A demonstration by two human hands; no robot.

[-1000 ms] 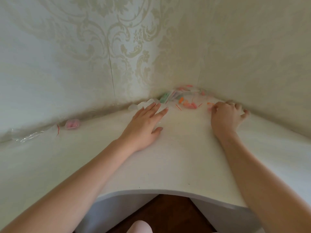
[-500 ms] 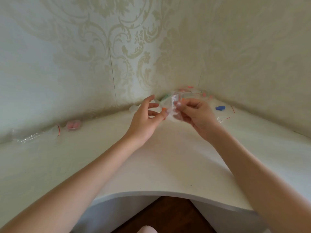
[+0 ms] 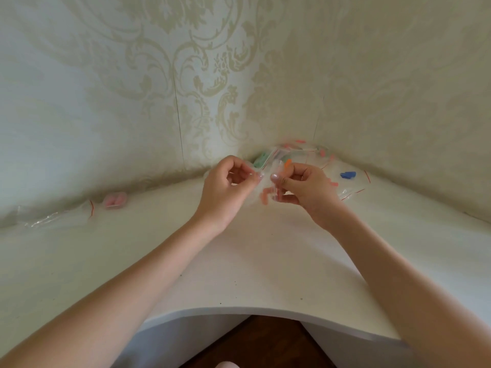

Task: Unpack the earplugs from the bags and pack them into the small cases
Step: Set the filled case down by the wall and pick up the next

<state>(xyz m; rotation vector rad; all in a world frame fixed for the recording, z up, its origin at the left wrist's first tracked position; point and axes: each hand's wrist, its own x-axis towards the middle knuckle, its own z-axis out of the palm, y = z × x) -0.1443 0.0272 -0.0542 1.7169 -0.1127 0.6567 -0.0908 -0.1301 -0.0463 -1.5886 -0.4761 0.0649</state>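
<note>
Now, head view, the only one I have. Item: left hand (image 3: 225,191), fingers curled, pinching one edge of a small clear bag (image 3: 261,187). Item: right hand (image 3: 303,188), pinching the opposite edge; both hands are raised just above the white desk (image 3: 239,261), where a second ago they lay flat on it, reaching into the corner. Item: orange earplugs (image 3: 265,199), blurred, inside the held bag. I judge the bag is about to be pulled open; nothing from it is out yet. Item: pile of further bags (image 3: 300,152) in the corner behind the hands, unchanged. Item: blue earplugs (image 3: 348,175) to the right, uncovered since the right hand left. Item: pink case (image 3: 115,200) far left, beside a flat bag (image 3: 58,217).
</note>
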